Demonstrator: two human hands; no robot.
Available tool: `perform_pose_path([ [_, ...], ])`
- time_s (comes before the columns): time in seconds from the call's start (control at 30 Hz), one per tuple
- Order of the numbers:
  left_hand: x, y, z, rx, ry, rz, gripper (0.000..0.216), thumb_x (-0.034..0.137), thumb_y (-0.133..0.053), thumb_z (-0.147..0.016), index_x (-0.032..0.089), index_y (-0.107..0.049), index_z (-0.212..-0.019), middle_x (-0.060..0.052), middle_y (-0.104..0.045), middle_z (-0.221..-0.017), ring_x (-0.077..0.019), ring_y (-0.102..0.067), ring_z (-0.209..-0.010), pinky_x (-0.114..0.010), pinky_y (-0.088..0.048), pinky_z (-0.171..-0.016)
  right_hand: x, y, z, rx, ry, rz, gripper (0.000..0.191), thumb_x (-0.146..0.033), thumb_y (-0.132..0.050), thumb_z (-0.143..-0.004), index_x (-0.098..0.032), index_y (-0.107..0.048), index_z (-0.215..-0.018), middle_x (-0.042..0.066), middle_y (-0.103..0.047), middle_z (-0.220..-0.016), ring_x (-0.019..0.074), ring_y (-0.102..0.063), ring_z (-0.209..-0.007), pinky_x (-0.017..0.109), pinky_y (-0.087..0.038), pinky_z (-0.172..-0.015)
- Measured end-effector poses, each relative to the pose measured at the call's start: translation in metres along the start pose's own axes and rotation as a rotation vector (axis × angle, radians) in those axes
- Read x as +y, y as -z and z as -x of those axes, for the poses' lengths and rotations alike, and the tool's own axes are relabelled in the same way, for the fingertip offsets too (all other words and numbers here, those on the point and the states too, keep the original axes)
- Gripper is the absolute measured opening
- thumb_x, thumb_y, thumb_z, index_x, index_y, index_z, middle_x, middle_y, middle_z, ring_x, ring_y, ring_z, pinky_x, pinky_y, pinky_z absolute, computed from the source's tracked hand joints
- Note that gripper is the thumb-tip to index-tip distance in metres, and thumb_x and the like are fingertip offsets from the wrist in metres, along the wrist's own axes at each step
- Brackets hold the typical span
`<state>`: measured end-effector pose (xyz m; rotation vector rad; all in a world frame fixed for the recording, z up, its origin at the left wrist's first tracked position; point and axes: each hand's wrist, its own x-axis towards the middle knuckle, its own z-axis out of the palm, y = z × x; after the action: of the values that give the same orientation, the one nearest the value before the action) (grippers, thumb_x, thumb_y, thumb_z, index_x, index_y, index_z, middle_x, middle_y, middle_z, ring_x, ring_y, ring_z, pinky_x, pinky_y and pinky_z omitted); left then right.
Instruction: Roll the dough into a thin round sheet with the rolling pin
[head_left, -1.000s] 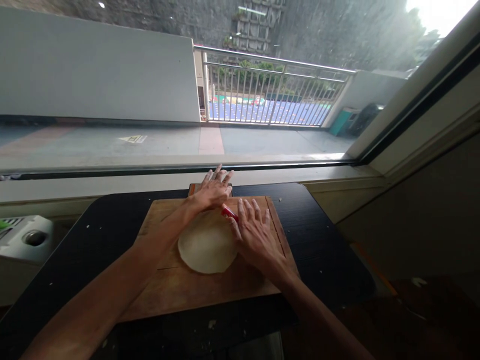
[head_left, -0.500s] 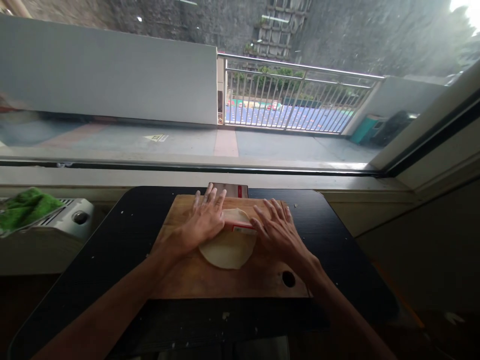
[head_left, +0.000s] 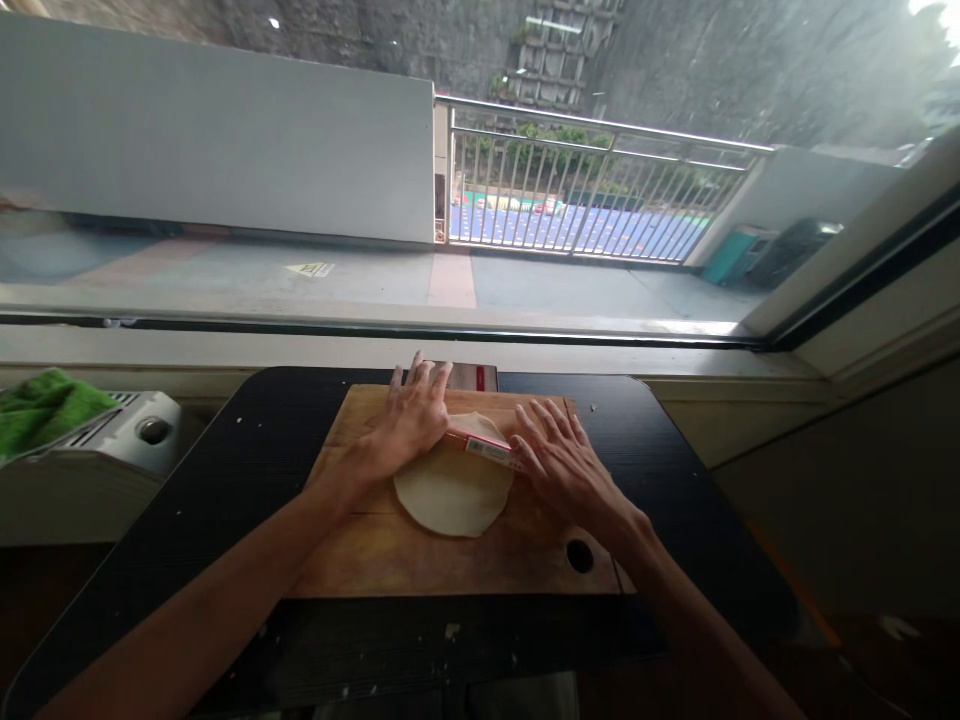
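Observation:
A round sheet of dough [head_left: 450,495] lies flat on a wooden cutting board [head_left: 420,572]. Across its far part rests a rolling pin [head_left: 487,449] with a red and white label, its right end closer to me. My left hand [head_left: 418,412] lies over the pin's left end, its whitened fingers stretched out and spread. Over the right end is my right hand [head_left: 559,452], palm down, also with extended fingers. Both palms hide the pin's ends. Neither hand is wrapped round the pin.
The board sits on a black table [head_left: 247,450] scattered with white specks. Behind it lies a flat box with a red mark [head_left: 480,377]. A green cloth [head_left: 56,408] drapes over a white unit [head_left: 135,470] at left. A window sill [head_left: 225,350] runs behind the table.
The rolling pin has turned slightly, its left end now farther away than its right. My left hand has shifted a little away from me; my right hand has moved slightly rightward.

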<state>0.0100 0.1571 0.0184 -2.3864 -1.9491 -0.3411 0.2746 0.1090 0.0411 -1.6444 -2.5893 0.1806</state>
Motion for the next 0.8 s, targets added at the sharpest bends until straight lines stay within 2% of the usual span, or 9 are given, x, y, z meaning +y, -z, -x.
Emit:
perform_pose_path([
  [0.13,0.001,-0.005,-0.033,-0.071,-0.036,0.026,0.072,0.014,-0.037,-0.101,0.007,-0.04,-0.173,-0.025,-0.045,-0.176,-0.0399,-0.021,-0.175,-0.065,-0.023,-0.141,-0.007,-0.008,0.015,-0.014,0.019,-0.068,0.073,-0.056,-0.02,-0.12,-0.017,-0.032,-0.181,0.015,-0.031,-0.186,0.0337,-0.019,-0.176,0.065,-0.023,-0.14],
  [0.27,0.007,-0.009,-0.06,-0.116,-0.109,0.041,0.073,0.015,-0.038,-0.101,0.01,-0.039,-0.174,-0.022,-0.043,-0.178,-0.0394,-0.016,-0.176,-0.065,-0.019,-0.141,-0.02,-0.013,0.025,-0.03,0.033,-0.102,0.074,-0.055,-0.019,-0.12,-0.021,-0.015,-0.185,0.012,-0.017,-0.19,0.0324,-0.009,-0.177,0.067,-0.02,-0.141],
  [0.47,0.02,-0.017,-0.084,-0.127,-0.166,0.047,0.069,0.019,-0.037,-0.106,0.011,-0.036,-0.175,-0.022,-0.042,-0.178,-0.0388,-0.014,-0.177,-0.064,-0.021,-0.141,-0.046,-0.009,0.035,-0.016,0.047,-0.218,0.074,-0.053,-0.024,-0.121,-0.035,0.014,-0.182,0.003,0.001,-0.192,0.0301,0.008,-0.177,0.068,-0.012,-0.142],
  [0.6,0.031,-0.024,-0.097,-0.135,-0.24,0.046,0.065,0.028,-0.038,-0.11,0.014,-0.036,-0.174,-0.023,-0.042,-0.177,-0.0403,-0.013,-0.177,-0.068,-0.021,-0.14,-0.058,-0.01,0.038,0.037,0.093,-0.289,0.081,-0.049,-0.028,-0.122,-0.034,0.03,-0.176,0.005,0.005,-0.192,0.0312,0.01,-0.176,0.069,-0.013,-0.142],
  [0.7,0.041,-0.022,-0.103,-0.16,-0.298,0.042,0.063,0.03,-0.04,-0.111,0.015,-0.038,-0.172,-0.024,-0.041,-0.179,-0.0403,-0.012,-0.177,-0.07,-0.019,-0.14,-0.064,-0.015,0.038,0.07,0.131,-0.295,0.085,-0.049,-0.032,-0.122,-0.033,0.032,-0.175,0.006,0.009,-0.192,0.0323,0.01,-0.177,0.07,-0.013,-0.141],
  [0.8,0.049,-0.016,-0.107,-0.175,-0.338,0.058,0.062,0.031,-0.034,-0.113,0.014,-0.036,-0.173,-0.022,-0.039,-0.18,-0.0373,-0.01,-0.178,-0.066,-0.016,-0.142,-0.072,-0.019,0.037,0.076,0.159,-0.3,0.086,-0.052,-0.037,-0.121,-0.03,0.022,-0.18,0.008,0.008,-0.192,0.034,0.009,-0.177,0.071,-0.012,-0.141],
])
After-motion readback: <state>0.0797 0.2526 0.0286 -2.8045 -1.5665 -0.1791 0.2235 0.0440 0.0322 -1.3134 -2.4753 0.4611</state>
